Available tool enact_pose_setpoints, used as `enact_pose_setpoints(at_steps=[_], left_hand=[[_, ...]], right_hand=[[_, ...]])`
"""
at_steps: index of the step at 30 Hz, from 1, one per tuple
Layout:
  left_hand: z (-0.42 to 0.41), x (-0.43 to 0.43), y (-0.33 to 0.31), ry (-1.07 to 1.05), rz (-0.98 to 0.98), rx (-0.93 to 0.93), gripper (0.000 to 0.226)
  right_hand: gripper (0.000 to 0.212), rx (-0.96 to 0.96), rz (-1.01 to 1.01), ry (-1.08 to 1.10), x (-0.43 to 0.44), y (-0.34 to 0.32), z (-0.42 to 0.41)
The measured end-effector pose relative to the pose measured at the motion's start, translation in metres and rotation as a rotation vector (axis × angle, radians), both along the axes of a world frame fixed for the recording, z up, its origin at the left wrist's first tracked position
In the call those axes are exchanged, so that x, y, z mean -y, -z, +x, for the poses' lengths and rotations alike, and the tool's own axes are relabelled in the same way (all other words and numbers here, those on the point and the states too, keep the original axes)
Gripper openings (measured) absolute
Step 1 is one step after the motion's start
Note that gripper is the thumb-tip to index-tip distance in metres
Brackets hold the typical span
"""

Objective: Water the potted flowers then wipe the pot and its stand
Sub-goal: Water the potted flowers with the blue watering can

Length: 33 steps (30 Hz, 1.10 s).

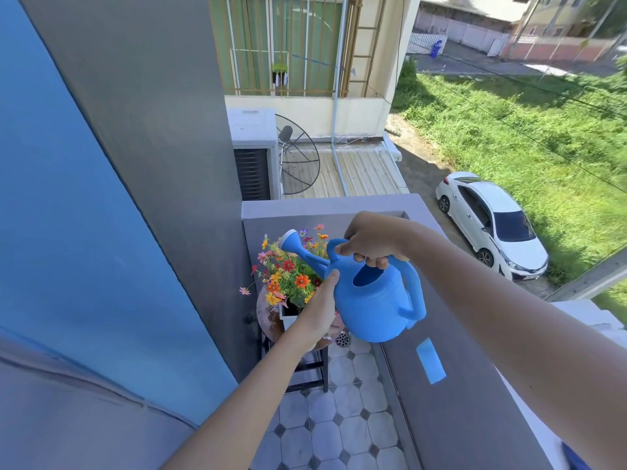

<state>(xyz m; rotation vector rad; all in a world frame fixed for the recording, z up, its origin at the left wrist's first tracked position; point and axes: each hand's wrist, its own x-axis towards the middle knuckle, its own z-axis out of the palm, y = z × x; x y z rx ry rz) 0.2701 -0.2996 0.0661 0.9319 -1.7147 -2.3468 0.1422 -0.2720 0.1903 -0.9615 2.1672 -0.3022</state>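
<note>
Blue plastic watering can [369, 300] hangs from the right hand [369, 242], clamped on its top handle [334, 248]; the left hand [322, 307] braces its belly, fingers hidden, probably steadying the tilt. Its spout [298, 247] points toward ten o'clock over multicoloured flowers [288, 273] in a white pot [288, 316] on a round stand [266, 317].

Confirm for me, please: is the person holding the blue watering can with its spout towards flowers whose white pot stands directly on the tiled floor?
Not quite. In the head view the white pot stands on a round stand, raised above the tiled floor, not directly on it. The rest holds: the right hand grips the blue watering can by its top handle, spout towards the flowers.
</note>
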Motion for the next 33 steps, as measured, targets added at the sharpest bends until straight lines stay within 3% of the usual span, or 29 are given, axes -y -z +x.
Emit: enact_pose_setpoints(at_steps=[19, 25, 28, 33], left_hand=[[-0.054, -0.015, 0.004, 0.145, 0.049, 0.097, 0.035], [-0.053, -0.041, 0.013, 0.204, 0.079, 0.111, 0.053], [-0.045, -0.051, 0.016, 0.197, 0.115, 0.128, 0.063], [-0.027, -0.059, 0.014, 0.204, 0.122, 0.121, 0.050]], right_hand=[[0.020, -0.003, -0.049, 0.332, -0.046, 0.019, -0.050], [0.031, 0.010, -0.009, 0.333, -0.074, 0.017, -0.050], [0.026, 0.023, 0.021, 0.308, -0.082, 0.012, -0.042], [0.023, 0.040, 0.085, 0.256, -0.085, 0.008, -0.027]])
